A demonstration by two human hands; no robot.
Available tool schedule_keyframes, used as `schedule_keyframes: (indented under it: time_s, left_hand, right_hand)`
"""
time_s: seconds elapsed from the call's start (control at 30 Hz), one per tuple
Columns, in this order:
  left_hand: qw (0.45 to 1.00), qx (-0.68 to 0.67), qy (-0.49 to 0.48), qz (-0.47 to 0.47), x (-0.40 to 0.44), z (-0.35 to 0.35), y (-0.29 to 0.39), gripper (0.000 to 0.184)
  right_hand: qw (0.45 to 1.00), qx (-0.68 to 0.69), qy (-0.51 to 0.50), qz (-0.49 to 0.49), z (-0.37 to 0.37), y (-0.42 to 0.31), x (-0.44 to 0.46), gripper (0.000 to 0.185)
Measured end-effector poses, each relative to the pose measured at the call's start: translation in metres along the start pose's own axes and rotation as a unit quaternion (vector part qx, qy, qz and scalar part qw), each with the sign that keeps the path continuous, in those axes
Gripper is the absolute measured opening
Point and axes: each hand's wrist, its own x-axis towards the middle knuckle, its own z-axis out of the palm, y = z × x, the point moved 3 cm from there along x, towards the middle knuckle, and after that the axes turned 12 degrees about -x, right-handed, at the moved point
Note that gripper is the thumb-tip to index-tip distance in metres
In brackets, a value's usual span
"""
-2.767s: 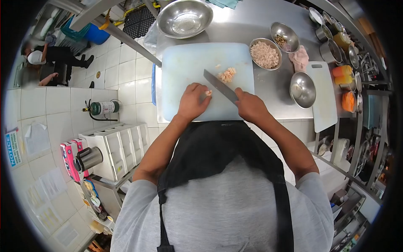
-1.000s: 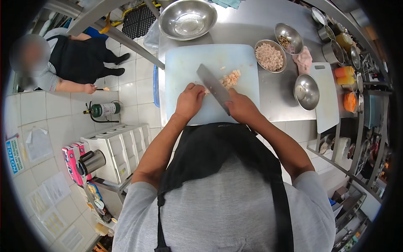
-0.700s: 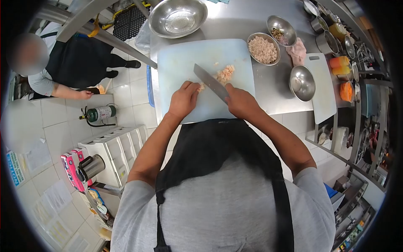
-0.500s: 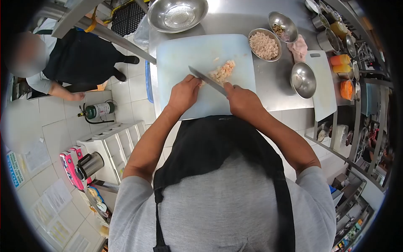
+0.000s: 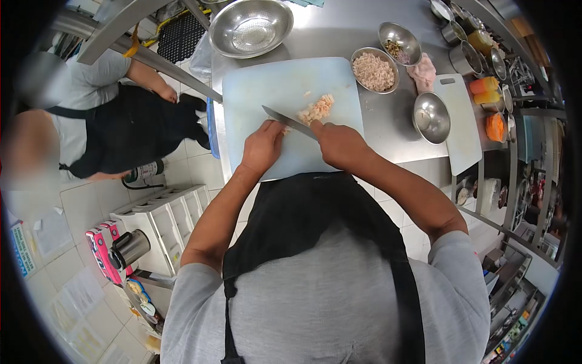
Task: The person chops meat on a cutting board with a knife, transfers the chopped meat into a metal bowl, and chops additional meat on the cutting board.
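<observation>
My right hand [image 5: 339, 143] grips the handle of a kitchen knife [image 5: 290, 121], whose blade points up and left across the white cutting board [image 5: 254, 82]. Beside the blade, my left hand [image 5: 262, 144] has its fingers bent and pressed together over a small piece of pale pink food [image 5: 287, 130], mostly hidden by the fingers. On the far side of the blade lies a heap of chopped pale pink-orange food [image 5: 316, 109], with a stray bit above it.
Behind the board stands a perforated metal bowl [image 5: 251, 27]. To the right are a bowl of chopped pink food [image 5: 374, 71], a bowl with darker bits [image 5: 400, 43], a metal bowl [image 5: 431, 118], a pink cloth [image 5: 422, 73] and another board [image 5: 464, 130]. A co-worker [image 5: 130, 121] is at left.
The co-worker has moved closer to the table, and a second person's blurred part shows at the left. The view has shifted slightly; my hands and the knife stay at the same spot on the board.
</observation>
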Motion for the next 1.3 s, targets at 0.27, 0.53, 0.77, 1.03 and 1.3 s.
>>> schedule_keyframes:
  time_s: [0.27, 0.53, 0.77, 1.03, 1.3]
  left_hand:
    - [0.999, 0.002, 0.023, 0.024, -0.004, 0.004, 0.000, 0.010]
    - [0.997, 0.005, 0.076, 0.001, -0.010, 0.009, -0.002, 0.010]
    - [0.995, 0.011, 0.101, -0.002, -0.012, 0.014, -0.007, 0.008]
    - [0.993, 0.012, 0.115, 0.006, -0.017, 0.014, -0.005, 0.009]
    - [0.995, 0.023, 0.087, 0.031, 0.007, 0.007, 0.001, 0.029]
  right_hand:
    - [1.000, -0.015, 0.022, -0.006, 0.006, -0.004, -0.004, 0.023]
    - [0.999, -0.003, 0.032, -0.028, 0.019, 0.003, -0.005, 0.027]
    - [0.999, 0.003, 0.014, -0.029, 0.017, 0.004, -0.006, 0.023]
    - [0.998, 0.053, 0.009, -0.031, 0.026, 0.014, -0.005, 0.025]
    - [0.989, 0.012, 0.080, 0.121, -0.001, 0.064, -0.037, 0.021]
